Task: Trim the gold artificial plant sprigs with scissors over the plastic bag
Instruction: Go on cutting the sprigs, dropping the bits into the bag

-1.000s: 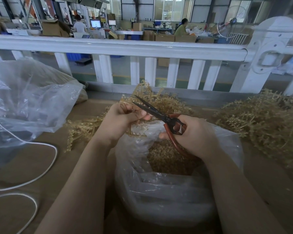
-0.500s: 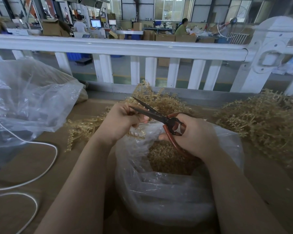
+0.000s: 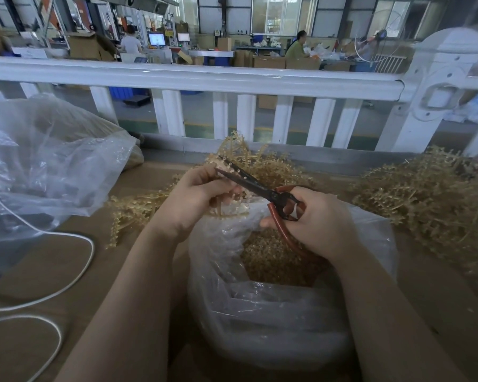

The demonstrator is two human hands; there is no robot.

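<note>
- So the person's left hand (image 3: 198,199) has its fingers curled around a gold sprig (image 3: 232,158), holding it up right above the mouth of the plastic bag (image 3: 260,312).
- Right hand (image 3: 319,224) is wrapped around the red handles of the scissors (image 3: 262,191), fingers through the loops. The blades look nearly together and are poking in among the sprig's little branches just past the left fingertips, so I'd say a snip is happening right about here.
- The bag sits between the forearms on the brown table (image 3: 94,271), and there's a decent heap of gold trimmings (image 3: 271,260) inside. So a fair bit of cutting looks done.
- Plenty left though, I reckon: a big tangled pile of gold sprigs (image 3: 425,199) off to the right, well apart from the bag, plus a few more lying on the table to the left (image 3: 133,210) near the left wrist. Can't tell which of those are trimmed and which aren't.
- Other stuff around: a second, crumpled clear bag (image 3: 44,166) on the far left, a white cord (image 3: 66,282) looping across the table, and a white railing (image 3: 232,78) behind it all.
- My guess is somewhere in the middle of the job, nowhere near finished.
</note>
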